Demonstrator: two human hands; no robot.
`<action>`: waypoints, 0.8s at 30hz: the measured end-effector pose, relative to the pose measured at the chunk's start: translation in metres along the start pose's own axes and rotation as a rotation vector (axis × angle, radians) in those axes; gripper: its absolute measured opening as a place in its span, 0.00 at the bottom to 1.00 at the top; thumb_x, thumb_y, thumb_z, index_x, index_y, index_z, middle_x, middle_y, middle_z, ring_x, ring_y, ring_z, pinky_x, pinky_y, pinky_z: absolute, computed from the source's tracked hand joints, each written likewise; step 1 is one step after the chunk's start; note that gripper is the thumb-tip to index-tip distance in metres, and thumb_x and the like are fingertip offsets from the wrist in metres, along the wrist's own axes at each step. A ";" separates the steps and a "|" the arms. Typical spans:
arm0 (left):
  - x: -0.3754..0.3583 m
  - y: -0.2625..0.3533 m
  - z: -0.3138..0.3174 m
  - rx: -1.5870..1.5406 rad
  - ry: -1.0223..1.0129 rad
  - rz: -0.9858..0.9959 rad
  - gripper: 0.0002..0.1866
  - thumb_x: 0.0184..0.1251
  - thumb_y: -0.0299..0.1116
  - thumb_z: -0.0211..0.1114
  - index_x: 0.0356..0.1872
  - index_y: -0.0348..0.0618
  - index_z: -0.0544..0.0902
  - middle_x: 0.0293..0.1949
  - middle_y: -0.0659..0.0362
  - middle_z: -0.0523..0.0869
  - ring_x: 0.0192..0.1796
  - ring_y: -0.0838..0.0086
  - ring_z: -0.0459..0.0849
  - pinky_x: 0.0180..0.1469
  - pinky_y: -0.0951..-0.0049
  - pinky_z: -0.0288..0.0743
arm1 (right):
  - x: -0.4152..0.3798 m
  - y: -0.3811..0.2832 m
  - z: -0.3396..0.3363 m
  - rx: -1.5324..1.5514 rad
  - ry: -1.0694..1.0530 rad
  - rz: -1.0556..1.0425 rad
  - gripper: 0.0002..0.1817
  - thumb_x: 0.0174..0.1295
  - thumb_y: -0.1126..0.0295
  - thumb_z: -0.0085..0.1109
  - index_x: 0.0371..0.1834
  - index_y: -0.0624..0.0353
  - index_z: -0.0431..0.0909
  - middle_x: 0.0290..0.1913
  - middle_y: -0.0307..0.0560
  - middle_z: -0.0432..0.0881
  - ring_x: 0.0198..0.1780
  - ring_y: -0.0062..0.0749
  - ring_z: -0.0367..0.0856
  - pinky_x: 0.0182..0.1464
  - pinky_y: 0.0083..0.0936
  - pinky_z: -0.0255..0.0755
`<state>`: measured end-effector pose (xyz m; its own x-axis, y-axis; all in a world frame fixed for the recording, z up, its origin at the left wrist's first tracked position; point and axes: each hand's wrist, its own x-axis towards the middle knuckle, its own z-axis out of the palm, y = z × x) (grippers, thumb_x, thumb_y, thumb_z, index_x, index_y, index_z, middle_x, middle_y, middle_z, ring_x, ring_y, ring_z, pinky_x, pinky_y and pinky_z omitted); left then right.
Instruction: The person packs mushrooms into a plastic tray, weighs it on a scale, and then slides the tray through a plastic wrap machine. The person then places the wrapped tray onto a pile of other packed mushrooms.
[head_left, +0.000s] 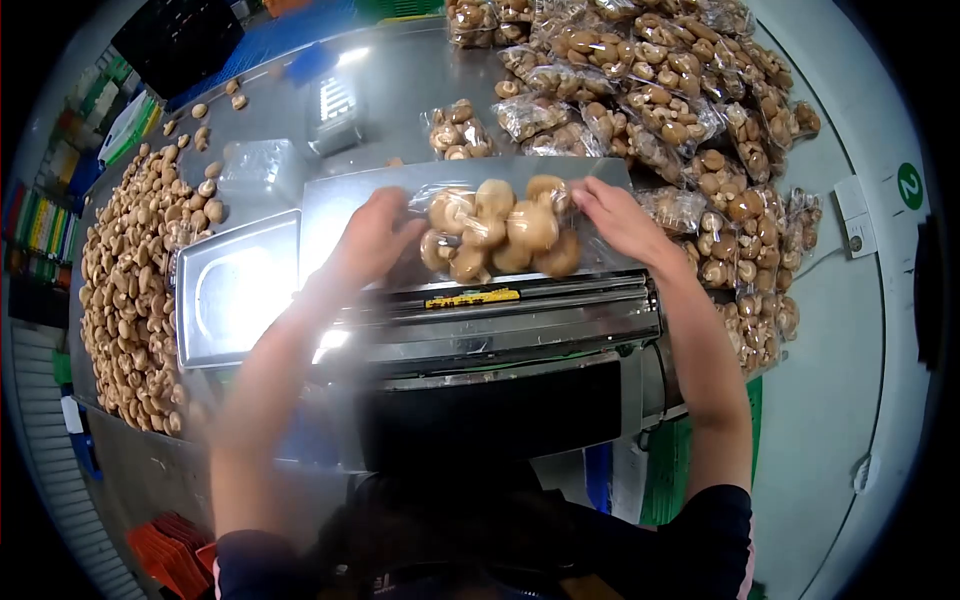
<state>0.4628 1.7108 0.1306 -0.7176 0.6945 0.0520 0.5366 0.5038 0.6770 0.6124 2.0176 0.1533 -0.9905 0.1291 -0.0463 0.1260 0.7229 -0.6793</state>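
A clear plastic pack of mushrooms is held over the metal top of a wrapping machine. My left hand, slightly blurred, is at the pack's left end, with its fingers closed at the film. At the right end, my right hand grips the edge of the pack between thumb and fingers. Brown caps and pale stems show through the shiny film. A yellow and black label lies along the machine just below the pack.
Loose mushrooms are heaped on the left of the steel table, beside a metal tray and clear plastic bags or film. Many wrapped mushroom packs are piled at the back and right. Another pack sits behind the machine.
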 end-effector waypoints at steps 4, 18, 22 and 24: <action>-0.042 0.053 -0.029 -0.666 -0.116 -0.400 0.14 0.69 0.38 0.58 0.39 0.35 0.73 0.30 0.53 0.82 0.32 0.68 0.83 0.32 0.69 0.77 | -0.061 -0.054 -0.013 0.523 -0.031 0.131 0.13 0.74 0.64 0.44 0.38 0.64 0.69 0.32 0.48 0.76 0.25 0.29 0.79 0.21 0.22 0.73; -0.233 0.012 0.075 -0.168 0.001 -0.346 0.07 0.74 0.31 0.55 0.40 0.38 0.71 0.29 0.64 0.75 0.30 0.83 0.70 0.32 0.78 0.68 | -0.208 -0.037 0.152 0.204 0.393 0.308 0.08 0.69 0.70 0.55 0.44 0.64 0.72 0.36 0.52 0.83 0.30 0.36 0.84 0.37 0.28 0.77; -0.254 -0.019 0.072 -0.168 0.117 -0.312 0.12 0.75 0.35 0.55 0.32 0.39 0.75 0.22 0.68 0.71 0.23 0.87 0.66 0.24 0.82 0.59 | -0.214 -0.041 0.162 0.143 0.473 0.403 0.15 0.68 0.65 0.58 0.27 0.65 0.76 0.19 0.53 0.76 0.18 0.40 0.76 0.25 0.32 0.69; -0.261 -0.029 0.057 -0.235 0.145 -0.374 0.16 0.75 0.38 0.56 0.27 0.42 0.76 0.17 0.69 0.69 0.19 0.87 0.63 0.20 0.82 0.54 | -0.221 -0.051 0.158 0.265 0.436 0.515 0.25 0.66 0.60 0.60 0.14 0.66 0.72 0.10 0.47 0.67 0.13 0.26 0.60 0.19 0.28 0.57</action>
<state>0.6595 1.5439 0.0554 -0.9065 0.3996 -0.1365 0.1260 0.5645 0.8157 0.8162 1.8451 0.0830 -0.6906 0.7076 -0.1493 0.4986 0.3163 -0.8071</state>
